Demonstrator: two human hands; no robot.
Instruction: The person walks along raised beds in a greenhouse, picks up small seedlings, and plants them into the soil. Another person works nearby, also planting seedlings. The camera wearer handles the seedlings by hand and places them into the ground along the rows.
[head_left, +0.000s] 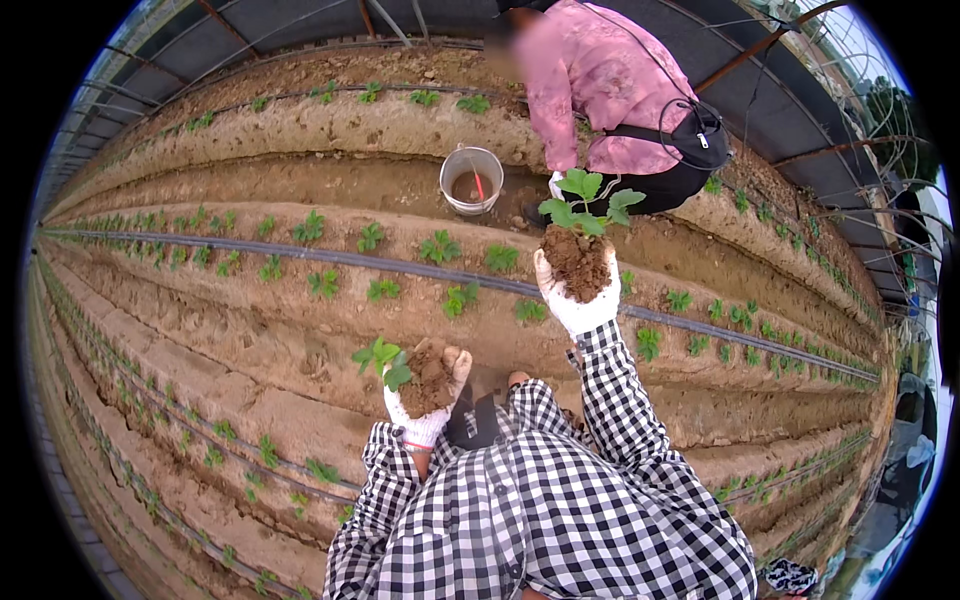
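My left hand (424, 420), in a white knit glove with soiled fingertips, cups a clod of brown soil (429, 379) with a small green leafy seedling (381, 358) at its left side. My right hand (581, 300), gloved the same way, is stretched out over the raised bed. It holds a larger root ball of soil (576, 262), and a broad-leaved seedling (589, 206) stands upright from it. The leaves overlap the view of a person crouching beyond.
Another person (607, 82) in a pink patterned top bends over the far furrow. A whitish bucket (471, 180) with a red-handled tool (478, 186) stands beside them. Black drip hoses (352, 259) run along the bed between rows of seedlings (440, 247). Metal greenhouse ribs (757, 45) curve overhead.
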